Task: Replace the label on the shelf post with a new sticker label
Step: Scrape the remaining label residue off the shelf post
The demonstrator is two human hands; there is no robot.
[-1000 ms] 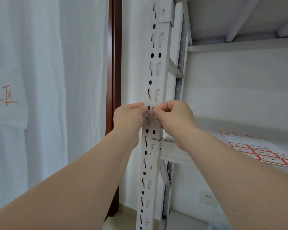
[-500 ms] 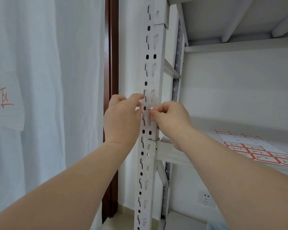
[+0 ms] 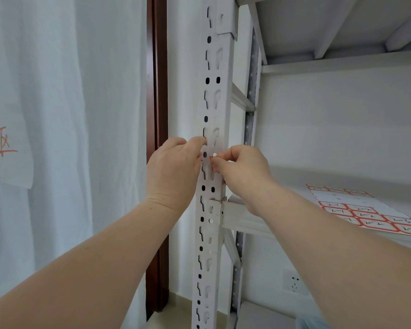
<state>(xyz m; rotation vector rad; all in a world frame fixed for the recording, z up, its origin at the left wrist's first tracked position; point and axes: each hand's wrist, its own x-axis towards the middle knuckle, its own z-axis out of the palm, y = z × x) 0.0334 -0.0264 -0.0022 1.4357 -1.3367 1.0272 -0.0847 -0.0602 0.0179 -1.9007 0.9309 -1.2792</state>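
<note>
The white perforated shelf post point(image 3: 211, 96) stands upright in the middle of the view. At mid height a small white sticker label point(image 3: 209, 162) with red edges lies across its front face. My left hand point(image 3: 176, 169) holds the label's left edge, its thumb up against the post. From the right, my right hand point(image 3: 243, 167) pinches the label's right edge with thumb and forefinger. My fingers hide most of the label.
A sheet of red-bordered sticker labels point(image 3: 365, 214) lies on the white shelf board point(image 3: 294, 176) to the right. A white curtain point(image 3: 57, 138) hangs at left, beside a dark wooden door frame point(image 3: 157, 91). A wall socket point(image 3: 294, 283) sits low behind the shelf.
My left hand has turned so that its back faces me, and its thumb has moved up the post. The hands have drawn slightly apart, showing the label between them.
</note>
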